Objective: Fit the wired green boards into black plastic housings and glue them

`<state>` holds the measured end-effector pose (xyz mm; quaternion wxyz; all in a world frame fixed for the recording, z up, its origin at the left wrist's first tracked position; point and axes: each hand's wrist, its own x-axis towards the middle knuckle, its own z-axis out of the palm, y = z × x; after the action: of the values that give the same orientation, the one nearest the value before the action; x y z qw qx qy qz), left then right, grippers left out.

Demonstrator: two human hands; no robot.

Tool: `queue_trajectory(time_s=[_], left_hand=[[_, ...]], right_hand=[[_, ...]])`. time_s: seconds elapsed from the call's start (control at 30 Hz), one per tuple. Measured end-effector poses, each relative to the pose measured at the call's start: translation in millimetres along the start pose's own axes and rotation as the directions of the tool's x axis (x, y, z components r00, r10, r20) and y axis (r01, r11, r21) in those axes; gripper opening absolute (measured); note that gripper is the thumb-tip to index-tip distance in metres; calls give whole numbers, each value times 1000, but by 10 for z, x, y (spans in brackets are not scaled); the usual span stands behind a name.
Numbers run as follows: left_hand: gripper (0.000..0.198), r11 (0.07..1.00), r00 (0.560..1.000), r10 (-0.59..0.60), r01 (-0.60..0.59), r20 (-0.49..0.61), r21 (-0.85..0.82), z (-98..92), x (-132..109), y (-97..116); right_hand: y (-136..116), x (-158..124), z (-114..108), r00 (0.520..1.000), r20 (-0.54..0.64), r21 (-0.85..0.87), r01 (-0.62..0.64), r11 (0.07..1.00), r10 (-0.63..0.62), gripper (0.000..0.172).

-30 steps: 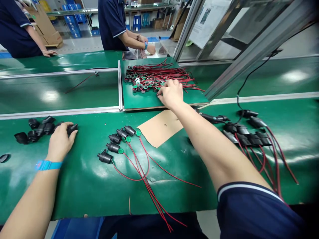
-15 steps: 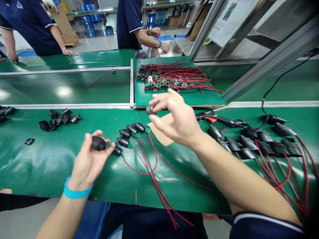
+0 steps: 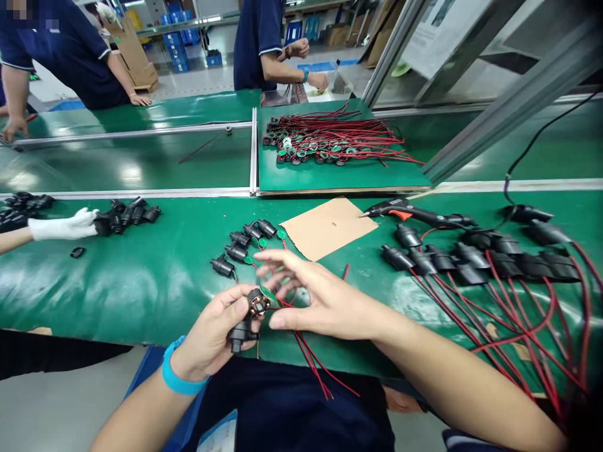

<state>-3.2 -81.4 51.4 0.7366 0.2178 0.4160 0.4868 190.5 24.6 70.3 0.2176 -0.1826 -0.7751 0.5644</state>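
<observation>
My left hand (image 3: pixel 219 329), with a blue wristband, grips a black plastic housing (image 3: pixel 239 334) and a round coil part (image 3: pixel 259 304) with copper windings. A green disc (image 3: pixel 267 292) and red wires are at the coil part. My right hand (image 3: pixel 311 292) is just to the right, fingers spread, holding nothing visible. Several black housings (image 3: pixel 238 253) lie beyond my hands, some with green discs and red wires. Red wires (image 3: pixel 315 364) trail toward the table's front edge.
A glue gun (image 3: pixel 419 215) lies beside brown cardboard (image 3: pixel 330 227). Wired housings (image 3: pixel 468 263) crowd the right. A pile of red-wired parts (image 3: pixel 334 141) sits behind. A white-gloved hand (image 3: pixel 66 226) touches housings (image 3: pixel 127 215) at left. Two people stand across the tables.
My hands have come together near the front edge; the coil part is now in my left hand. My right hand has moved down and opened. A gloved hand has entered from the left.
</observation>
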Motion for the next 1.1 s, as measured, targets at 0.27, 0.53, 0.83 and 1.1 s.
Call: queue_trajectory(time_s=[0.27,0.53,0.83,1.1], left_hand=[[51,999,999,-39,39,4,-11,76,-109,-81],[38,998,1000,-20,20,11,-66,178,-59,-173],[40,812,929,366,-344,48,471,72,45,-285],[25,524,820,554,-479,146,705,69,59,-298]], right_hand=[[32,-125,54,975,99,431,-223,874,200,48],[-52,-236,111,942,-310,162,-78,984,126,29],[-35,-198,105,935,-212,294,-218,931,286,41],[22,-229,185,941,-316,43,-113,993,121,20]])
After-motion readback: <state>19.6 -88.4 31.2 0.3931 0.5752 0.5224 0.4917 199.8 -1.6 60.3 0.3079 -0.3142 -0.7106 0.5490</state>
